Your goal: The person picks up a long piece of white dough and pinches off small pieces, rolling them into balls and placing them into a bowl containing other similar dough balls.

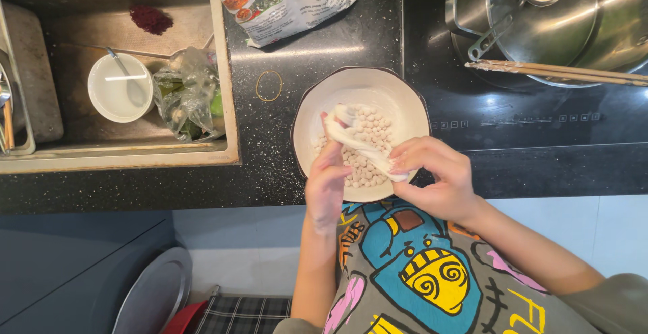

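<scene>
Along the black bench's point(324, 44) left end, a sunken sink point(226, 104) held a white cup point(116, 98) with a spoon in it, beside a clear bag of greens point(189, 94). At the front edge stood a cream bowl point(398, 94) of small pale dough balls point(368, 131). Above it, the left hand point(325, 185) and right hand point(439, 175) each pinched an end of a dough rope point(354, 142).

— What's the room like?
— Kitchen. Black speckled counter point(270, 165), sink point(226, 71) set in it on the left, dark cooktop point(513, 118) on the right.
— Below?
— Grey cabinet point(67, 266), pale floor tiles point(236, 253). Light glints off the counter.
</scene>
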